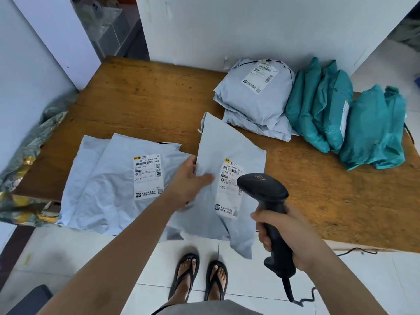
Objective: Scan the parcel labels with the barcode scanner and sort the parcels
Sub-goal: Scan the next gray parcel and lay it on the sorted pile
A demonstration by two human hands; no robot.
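We've got the scanner (270, 212) in our right hand (293, 237), fingers wrapped tight round the grip, head pointing down at the label (230, 187) of the grey parcel (222, 144) in front of us. Cord (295, 296) hangs from the handle's base twd the floor. Left hand (188, 180) lies on that parcel's left edge, thumb on top w/ fingers tucked under the edge, so pinching it. Parcel sits at the table's (141, 98) near edge, its lower corner hanging over.

Just left, partly under it: two more grey parcels (109, 178), overlapping, label face-up on the top one. Far side, by the wall: a grey stack (256, 103) w/ label up. Right of it, touching, teal bags (322, 110) stand leaning in a row; another teal bunch (375, 130) further right. Crumpled foil-ish wrap (25, 151) off the table's left end. Our feet in black sandals (200, 276) on white tile.
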